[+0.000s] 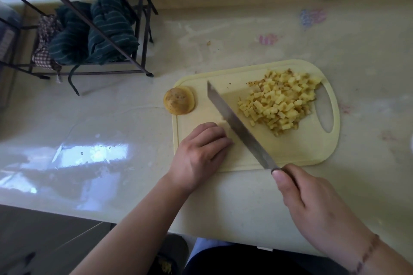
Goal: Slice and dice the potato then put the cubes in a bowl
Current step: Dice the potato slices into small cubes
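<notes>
A pale yellow cutting board [290, 147] lies on the counter. A heap of potato cubes [281, 100] covers its right side. A rounded potato end piece [178, 100] with skin sits at the board's left corner. My left hand [199, 152] presses down on a pale potato piece [225, 128], mostly hidden under my fingers. My right hand [306, 201] grips the handle of a long knife [234, 123]. The blade runs diagonally across the board, right beside my left fingertips and against the held piece. No bowl is in view.
A black metal rack [89, 35] with dark green striped cloths and a checked cloth stands at the back left. The glossy counter's front edge [89, 219] runs below my arms. A wall backs the counter.
</notes>
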Available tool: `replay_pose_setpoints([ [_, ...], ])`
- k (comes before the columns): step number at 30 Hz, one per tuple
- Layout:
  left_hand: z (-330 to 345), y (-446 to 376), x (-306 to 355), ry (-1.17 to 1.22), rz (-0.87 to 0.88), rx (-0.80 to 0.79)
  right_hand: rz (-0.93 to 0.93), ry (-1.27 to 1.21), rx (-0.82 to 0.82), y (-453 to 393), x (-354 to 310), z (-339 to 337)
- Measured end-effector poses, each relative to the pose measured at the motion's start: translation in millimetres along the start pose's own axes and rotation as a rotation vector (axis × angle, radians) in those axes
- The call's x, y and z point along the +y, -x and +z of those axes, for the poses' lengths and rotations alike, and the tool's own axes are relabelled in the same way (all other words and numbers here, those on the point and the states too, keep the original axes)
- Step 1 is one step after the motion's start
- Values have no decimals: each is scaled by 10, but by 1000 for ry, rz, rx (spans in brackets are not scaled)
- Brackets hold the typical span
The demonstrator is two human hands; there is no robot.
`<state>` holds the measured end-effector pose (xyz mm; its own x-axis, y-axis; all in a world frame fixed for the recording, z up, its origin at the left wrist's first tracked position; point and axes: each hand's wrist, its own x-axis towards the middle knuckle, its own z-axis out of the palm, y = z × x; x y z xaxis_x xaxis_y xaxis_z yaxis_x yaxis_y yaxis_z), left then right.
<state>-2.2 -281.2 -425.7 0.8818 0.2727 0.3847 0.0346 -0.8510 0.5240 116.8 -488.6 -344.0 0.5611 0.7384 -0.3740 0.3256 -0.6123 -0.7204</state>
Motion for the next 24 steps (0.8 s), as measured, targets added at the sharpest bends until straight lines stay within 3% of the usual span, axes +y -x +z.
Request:
replay_pose_setpoints([
  [9, 126, -288, -141, 34, 101, -72, 109, -157, -68, -75, 260, -269],
  [13, 230, -508, -178, 49, 144, -83, 259, -535, -190, -47, 191, -372],
  [16, 277, -541, -153, 51, 110, -56, 255, -600, -203, -16, 138, -495],
  [18, 266, -507, -71, 60, 56, -42, 172, -481, -184, 5, 137, -578],
  [21, 183, -390, 90, 61, -16, -29, 10, -75, -76, 23, 180, -673],
  [24, 48, -246, 236, 64, -154, 111, -62, 194, 18, 13, 195, -712],
])
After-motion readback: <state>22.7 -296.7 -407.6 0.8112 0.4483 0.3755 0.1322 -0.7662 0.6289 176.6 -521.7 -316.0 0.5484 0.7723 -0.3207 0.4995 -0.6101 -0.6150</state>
